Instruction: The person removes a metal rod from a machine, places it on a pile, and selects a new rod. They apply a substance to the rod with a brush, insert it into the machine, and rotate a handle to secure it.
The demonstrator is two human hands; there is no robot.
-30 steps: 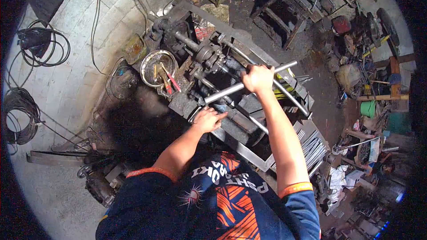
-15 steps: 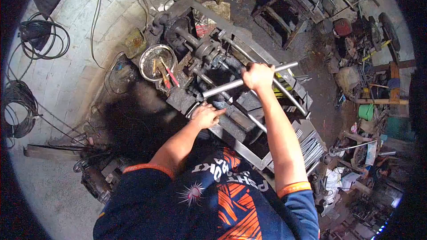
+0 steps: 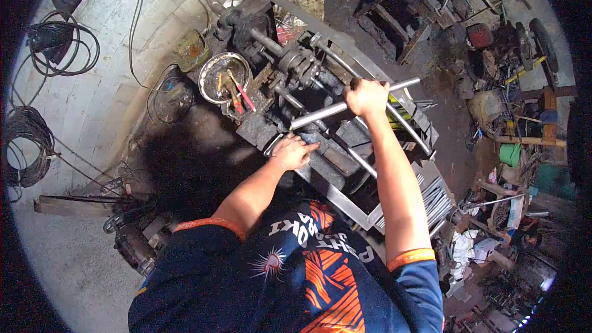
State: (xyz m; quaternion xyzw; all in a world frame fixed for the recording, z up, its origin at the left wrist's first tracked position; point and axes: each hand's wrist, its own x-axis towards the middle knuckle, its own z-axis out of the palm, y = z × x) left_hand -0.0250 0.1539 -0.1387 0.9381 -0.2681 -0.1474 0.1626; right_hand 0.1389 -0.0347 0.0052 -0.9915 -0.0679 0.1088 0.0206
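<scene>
A long metal bar (image 3: 320, 115) lies slantwise over the machine (image 3: 296, 68), and my right hand (image 3: 367, 97) is wrapped round it toward its upper right part. My left hand (image 3: 291, 152) rests on the machine's near edge, just below the bar's lower left end. Its index finger points right and its other fingers are bent; whether it grips anything is hidden. Beneath the bar, thinner metal rods (image 3: 350, 151) run along the machine frame. A round pan (image 3: 206, 89) holding brushes with red parts (image 3: 245, 100) stands left of the machine.
Several thin metal rods (image 3: 435, 202) lie at the frame's lower right end. Coiled black cable (image 3: 44, 148) is at the far left. A motor-like machine (image 3: 132, 243) sits at lower left. Tools, scrap and a green container (image 3: 509, 155) crowd the right side.
The view has shifted slightly, so the machine and pan appear a little farther right. My right hand still grips the bar, and my left hand stays at the machine's near edge.
</scene>
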